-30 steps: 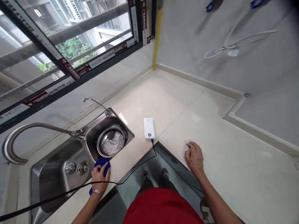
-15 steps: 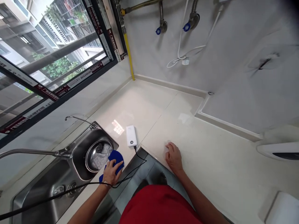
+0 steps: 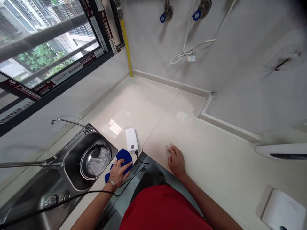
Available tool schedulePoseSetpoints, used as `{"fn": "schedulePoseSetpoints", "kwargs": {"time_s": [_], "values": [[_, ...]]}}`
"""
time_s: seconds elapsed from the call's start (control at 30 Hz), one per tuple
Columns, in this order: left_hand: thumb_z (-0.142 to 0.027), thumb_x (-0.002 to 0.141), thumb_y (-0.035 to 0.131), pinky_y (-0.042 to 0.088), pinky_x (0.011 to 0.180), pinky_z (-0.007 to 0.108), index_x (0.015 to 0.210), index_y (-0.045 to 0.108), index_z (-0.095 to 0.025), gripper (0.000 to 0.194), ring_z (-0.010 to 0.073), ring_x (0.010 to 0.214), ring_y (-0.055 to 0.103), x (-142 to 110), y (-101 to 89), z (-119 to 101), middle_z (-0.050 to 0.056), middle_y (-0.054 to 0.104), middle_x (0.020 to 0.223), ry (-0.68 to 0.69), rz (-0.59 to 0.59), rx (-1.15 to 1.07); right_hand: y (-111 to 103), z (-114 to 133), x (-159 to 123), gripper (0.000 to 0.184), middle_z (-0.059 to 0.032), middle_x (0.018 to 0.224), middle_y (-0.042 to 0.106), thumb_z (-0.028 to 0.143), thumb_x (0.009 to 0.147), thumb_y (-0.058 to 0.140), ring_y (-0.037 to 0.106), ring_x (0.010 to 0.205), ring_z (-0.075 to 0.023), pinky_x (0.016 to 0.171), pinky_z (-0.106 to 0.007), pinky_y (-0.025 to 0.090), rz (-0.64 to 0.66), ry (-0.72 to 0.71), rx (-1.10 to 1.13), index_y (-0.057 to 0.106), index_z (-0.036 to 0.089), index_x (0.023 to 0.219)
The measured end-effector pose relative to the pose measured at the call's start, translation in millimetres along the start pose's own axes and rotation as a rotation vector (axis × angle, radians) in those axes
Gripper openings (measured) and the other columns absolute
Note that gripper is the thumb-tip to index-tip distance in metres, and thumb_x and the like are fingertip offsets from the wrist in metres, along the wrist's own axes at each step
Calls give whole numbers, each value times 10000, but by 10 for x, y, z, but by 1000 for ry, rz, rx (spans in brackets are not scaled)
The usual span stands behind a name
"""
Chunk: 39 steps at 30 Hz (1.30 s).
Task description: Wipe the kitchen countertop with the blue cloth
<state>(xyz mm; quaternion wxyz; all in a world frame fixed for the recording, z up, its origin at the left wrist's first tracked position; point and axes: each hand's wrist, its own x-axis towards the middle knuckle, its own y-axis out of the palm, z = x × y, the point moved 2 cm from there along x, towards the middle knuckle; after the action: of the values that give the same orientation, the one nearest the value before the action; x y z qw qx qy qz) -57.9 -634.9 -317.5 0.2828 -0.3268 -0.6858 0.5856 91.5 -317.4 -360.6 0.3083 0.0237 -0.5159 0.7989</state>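
A blue cloth (image 3: 122, 157) lies on the narrow strip of counter beside the sink. My left hand (image 3: 119, 171) presses on it and grips it, fingers spread over the top. On the pale counter to the right rests my right hand (image 3: 177, 161), its fingers loosely bent and apart, holding nothing. A white power bank (image 3: 131, 139) with a black cable plugged in lies just beyond the cloth. Inside the sink (image 3: 72, 172) stands a round metal basin (image 3: 82, 164) holding a dark scourer (image 3: 95, 152) and crumpled clear plastic.
The black cable (image 3: 96, 191) runs across my left wrist and over the sink. Two taps are at the sink, one a slim faucet (image 3: 69, 122). A white device (image 3: 284, 209) sits at lower right. Window, yellow pipe (image 3: 126, 48) and blue-handled valves line the walls.
My left hand has slid the blue cloth along the counter, closer to the power bank. My right hand stays in place on the counter. The camera view has shifted slightly.
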Motion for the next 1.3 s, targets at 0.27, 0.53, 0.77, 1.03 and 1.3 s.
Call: {"fn": "schedulePoseSetpoints", "kwargs": {"time_s": [0.27,0.53,0.77,1.03,1.3], "values": [[-366,883,542,458,938,375,1209,673,-341,352,239,1043,485,-6,58,88,100,507,1137,-192,-146,-60,7,40,14,418,-148,1294,513,69,775,411,496,1154,-257,930,-425,464,3,4,-30,566,155,1153],[-398,904,497,444,915,393,1223,668,-290,378,252,1022,483,338,88,367,119,489,1139,-410,-240,-31,29,48,21,421,-137,1284,513,65,787,407,502,1173,-262,925,-443,483,-17,-26,-32,534,181,1171],[-405,914,471,441,888,392,1240,656,-315,386,261,1033,474,650,46,575,120,490,1161,-525,-269,-52,50,34,12,421,-126,1253,530,74,807,399,533,1146,-276,894,-480,510,-62,-63,-26,492,227,1188],[-358,872,546,446,860,394,1239,656,-362,384,258,956,447,1005,8,839,117,516,1147,-338,-247,23,108,-4,-22,386,-133,1273,522,96,839,399,518,1173,-271,903,-466,510,-23,-62,-56,486,211,1198],[-357,863,569,459,868,389,1269,624,-399,412,244,958,453,1029,-11,1064,103,510,1134,-63,-202,35,134,5,-29,390,-130,1282,513,83,842,390,492,1204,-260,946,-468,495,5,-38,-87,498,197,1199]]}}
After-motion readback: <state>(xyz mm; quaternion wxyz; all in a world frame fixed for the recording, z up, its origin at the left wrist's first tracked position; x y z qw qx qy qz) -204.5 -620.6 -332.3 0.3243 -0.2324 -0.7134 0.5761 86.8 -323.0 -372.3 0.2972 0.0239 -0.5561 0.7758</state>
